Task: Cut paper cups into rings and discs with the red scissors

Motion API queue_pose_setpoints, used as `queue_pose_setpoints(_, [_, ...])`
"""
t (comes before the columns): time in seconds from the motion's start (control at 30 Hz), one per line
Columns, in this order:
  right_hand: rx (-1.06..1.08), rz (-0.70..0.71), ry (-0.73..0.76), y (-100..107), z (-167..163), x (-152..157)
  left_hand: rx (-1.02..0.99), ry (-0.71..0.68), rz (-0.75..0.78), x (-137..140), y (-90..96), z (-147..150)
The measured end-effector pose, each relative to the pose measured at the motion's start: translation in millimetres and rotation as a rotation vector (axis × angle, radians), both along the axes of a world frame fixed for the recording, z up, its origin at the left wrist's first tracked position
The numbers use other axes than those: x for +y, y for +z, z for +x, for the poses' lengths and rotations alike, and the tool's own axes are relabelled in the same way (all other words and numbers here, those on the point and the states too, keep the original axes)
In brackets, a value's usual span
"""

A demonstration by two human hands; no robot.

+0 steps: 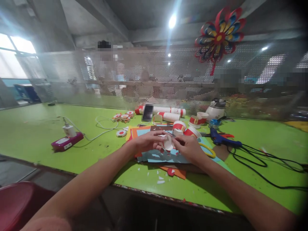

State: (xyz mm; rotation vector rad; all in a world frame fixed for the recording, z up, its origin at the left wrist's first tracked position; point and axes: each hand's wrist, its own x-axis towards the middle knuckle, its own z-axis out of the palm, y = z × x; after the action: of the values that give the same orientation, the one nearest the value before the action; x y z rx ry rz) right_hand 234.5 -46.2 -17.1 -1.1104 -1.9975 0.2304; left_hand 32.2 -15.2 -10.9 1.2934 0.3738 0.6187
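In the head view a small white paper cup piece (pixel 167 143), round like a cup bottom, is held between my two hands above the table. My left hand (pixel 148 141) grips it from the left, with the fingers curled around its far side. My right hand (pixel 187 146) pinches its right edge between thumb and fingers. Beneath both hands lie sheets of light blue paper (pixel 154 156) with small scraps on them. Yellow-handled scissors (pixel 209 150) rest beside my right wrist. Just beyond my hands stand red-and-white paper cups (pixel 179 126).
A blue glue gun (pixel 222 138) with a looping black cord lies on the right. To the left is a purple power strip (pixel 67 141) with a plugged-in charger. Stacked paper cups (pixel 168 116), a phone (pixel 147 113) and a jug (pixel 216 110) stand farther back, before a perforated screen (pixel 134 70).
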Motion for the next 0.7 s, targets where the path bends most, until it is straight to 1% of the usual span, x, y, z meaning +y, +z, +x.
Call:
queue_pose_setpoints(0.17, [-0.001, 0.004, -0.025, 1.8, -1.1, -1.0, -0.018, -0.034, 0.013, 1.5, -1.8, -1.1])
queue_pose_setpoints(0.27, [0.006, -0.019, -0.005, 2.7, -0.9, -1.8, -0.046, -0.004, 0.010, 2.7, -1.7, -3.0])
queue_pose_setpoints(0.43, [-0.020, -0.020, 0.023, 3.9, 1.7, -0.7, -0.054, 0.140, 0.007, 9.1, 4.3, -9.9])
queue_pose_setpoints(0.57, [-0.060, -0.006, 0.029, 2.8, 5.1, 3.8, -0.055, 0.224, -0.054, 20.9, 6.0, -15.6])
queue_pose_setpoints(0.6, [-0.069, 0.000, 0.028, 2.6, 6.1, 5.1, -0.049, 0.267, -0.067, 24.2, 5.6, -16.9])
queue_pose_setpoints(0.7, [-0.086, 0.022, 0.022, 3.4, 9.1, 8.0, 0.062, 0.403, -0.123, 32.8, 5.9, -22.6])
